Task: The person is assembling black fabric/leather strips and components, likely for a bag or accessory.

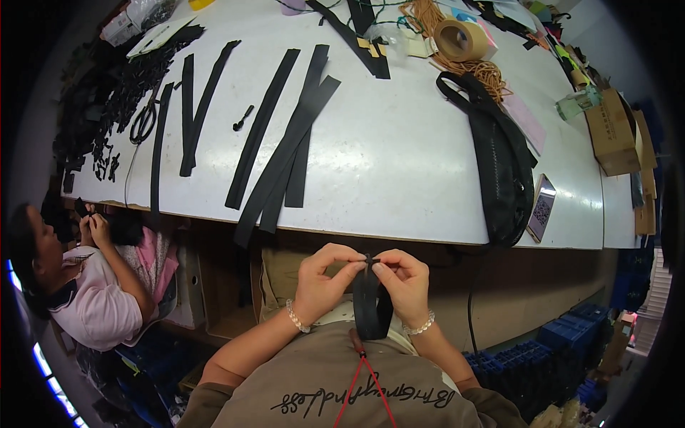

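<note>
Just off the table's front edge, my left hand point(325, 279) and my right hand point(407, 287) meet close together, each closed in a pinch. Between the fingertips is the upper end of a black zipper strip point(369, 303), which hangs in a loop in front of my body. A small dark part shows at the pinch, too small to make out, possibly a slider. On the white table point(399, 164) several more black strips point(264, 128) lie lengthwise, some crossing. A lone small black zipper pull point(243, 118) rests between them.
A black bag point(499, 164) and a phone point(541, 208) lie at the right. Tape roll point(460, 39), cord point(489, 77) and cardboard box point(612, 132) stand behind. Black scissors point(143, 123) and heaped small black pieces point(132, 78) lie left. A co-worker point(100, 285) sits at the left.
</note>
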A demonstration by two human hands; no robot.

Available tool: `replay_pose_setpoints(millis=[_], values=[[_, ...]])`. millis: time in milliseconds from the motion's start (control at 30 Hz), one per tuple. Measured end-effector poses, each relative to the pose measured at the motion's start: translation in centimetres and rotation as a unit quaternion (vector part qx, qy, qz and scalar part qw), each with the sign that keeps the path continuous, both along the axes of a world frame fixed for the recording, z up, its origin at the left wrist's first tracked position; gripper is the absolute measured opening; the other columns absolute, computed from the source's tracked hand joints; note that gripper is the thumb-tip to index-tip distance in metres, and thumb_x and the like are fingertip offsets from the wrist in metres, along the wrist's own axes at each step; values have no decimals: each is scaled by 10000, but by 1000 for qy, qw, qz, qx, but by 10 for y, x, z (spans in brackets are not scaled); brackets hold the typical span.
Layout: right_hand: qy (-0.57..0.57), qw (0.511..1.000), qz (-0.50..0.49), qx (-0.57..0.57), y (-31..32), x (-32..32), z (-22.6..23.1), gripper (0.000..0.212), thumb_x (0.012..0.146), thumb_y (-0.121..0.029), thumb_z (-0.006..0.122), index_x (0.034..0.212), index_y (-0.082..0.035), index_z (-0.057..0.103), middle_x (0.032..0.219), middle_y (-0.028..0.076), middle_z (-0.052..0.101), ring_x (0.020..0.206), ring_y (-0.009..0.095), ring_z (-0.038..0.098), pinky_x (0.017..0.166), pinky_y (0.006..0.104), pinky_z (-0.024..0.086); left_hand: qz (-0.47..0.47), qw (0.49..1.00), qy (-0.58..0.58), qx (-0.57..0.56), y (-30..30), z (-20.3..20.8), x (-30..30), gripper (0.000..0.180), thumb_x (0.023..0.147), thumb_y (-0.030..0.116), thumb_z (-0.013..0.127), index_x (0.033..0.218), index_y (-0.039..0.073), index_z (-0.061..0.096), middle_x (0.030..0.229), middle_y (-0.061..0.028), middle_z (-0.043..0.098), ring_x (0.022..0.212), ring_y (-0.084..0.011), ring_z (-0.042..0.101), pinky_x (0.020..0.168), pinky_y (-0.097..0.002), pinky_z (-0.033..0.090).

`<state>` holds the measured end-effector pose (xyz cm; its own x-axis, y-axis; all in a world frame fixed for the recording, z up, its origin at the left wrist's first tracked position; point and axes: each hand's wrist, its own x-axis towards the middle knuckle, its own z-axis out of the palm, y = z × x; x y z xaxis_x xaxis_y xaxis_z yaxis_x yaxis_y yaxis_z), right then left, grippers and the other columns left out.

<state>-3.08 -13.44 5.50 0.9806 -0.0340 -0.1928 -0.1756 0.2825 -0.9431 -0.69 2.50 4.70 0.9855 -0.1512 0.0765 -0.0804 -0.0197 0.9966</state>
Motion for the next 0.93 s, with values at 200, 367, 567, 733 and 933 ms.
replay_pose_setpoints(millis=[200, 367, 567, 733, 933], values=[[142, 988, 46, -31, -8, 11, -22, 65, 860, -38, 628, 876, 16, 597, 667, 2, 590, 533, 46, 554, 477, 193, 475, -23, 973, 228, -36, 0, -24, 5, 111, 828, 63, 689, 888, -25, 657, 801, -33, 668, 727, -61, 594, 648, -203, 479], [201, 979, 27, 13, -7, 16, -32, 85, 851, -49, 640, 856, 17, 586, 635, 14, 576, 470, 70, 534, 411, 206, 433, -23, 946, 313, -79, -3, -39, 12, 86, 847, 36, 665, 909, -21, 648, 838, -46, 669, 754, -56, 603, 672, -190, 486], [224, 964, -69, 129, 6, 14, -42, 72, 846, -33, 636, 870, 8, 582, 629, 33, 568, 429, 92, 494, 382, 221, 398, 5, 901, 400, -165, -8, -44, 15, 91, 869, 71, 646, 921, -2, 655, 844, -43, 672, 758, -66, 612, 694, -188, 487], [193, 957, -151, 154, 17, 10, -51, 48, 857, -33, 617, 866, -2, 583, 641, 18, 560, 435, 78, 465, 383, 223, 386, -7, 891, 405, -205, -9, -41, 18, 97, 875, 88, 639, 940, 21, 666, 848, -15, 678, 721, -46, 590, 669, -194, 463], [198, 959, -171, 105, 22, 10, -51, 50, 864, -51, 613, 875, -11, 587, 678, 23, 576, 449, 74, 472, 410, 209, 411, 3, 875, 426, -229, -9, -44, 19, 126, 865, 79, 643, 970, 14, 668, 884, -30, 682, 761, -58, 598, 694, -198, 464]])
